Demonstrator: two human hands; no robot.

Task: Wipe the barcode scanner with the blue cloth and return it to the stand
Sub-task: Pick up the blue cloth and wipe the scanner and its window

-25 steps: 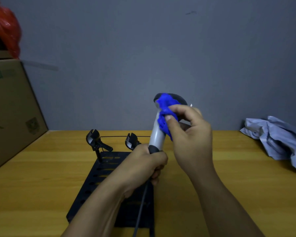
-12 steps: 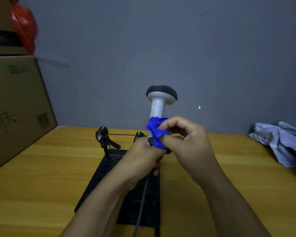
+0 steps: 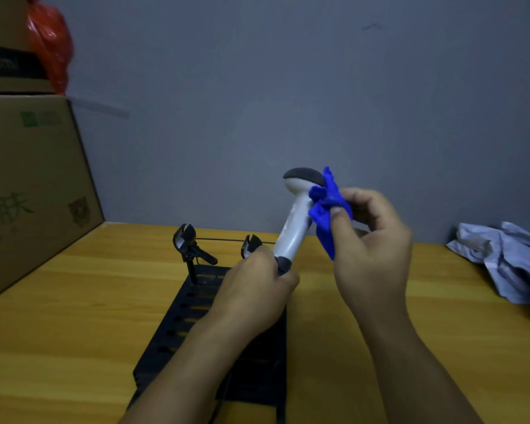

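Observation:
The barcode scanner (image 3: pixel 294 221) is light grey with a dark head and stands almost upright above the table, its head tilted to the right. My left hand (image 3: pixel 254 289) grips the dark base of its handle. My right hand (image 3: pixel 371 240) pinches the crumpled blue cloth (image 3: pixel 326 209) against the right side of the scanner's neck, just below the head. Under both hands lies the black perforated stand (image 3: pixel 178 325), with two black clips (image 3: pixel 185 240) rising at its far end and a thin wire between them. My arms hide much of the stand.
The wooden table (image 3: pixel 74 316) meets a grey wall. A large cardboard box (image 3: pixel 28 185) stands at the left, with a red plastic bag (image 3: pixel 51 38) on top. Crumpled grey-white plastic wrapping (image 3: pixel 508 258) lies at the right edge.
The cloth has travelled from the scanner's head down to the handle base and back up to the neck's right side. The scanner now leans to the right.

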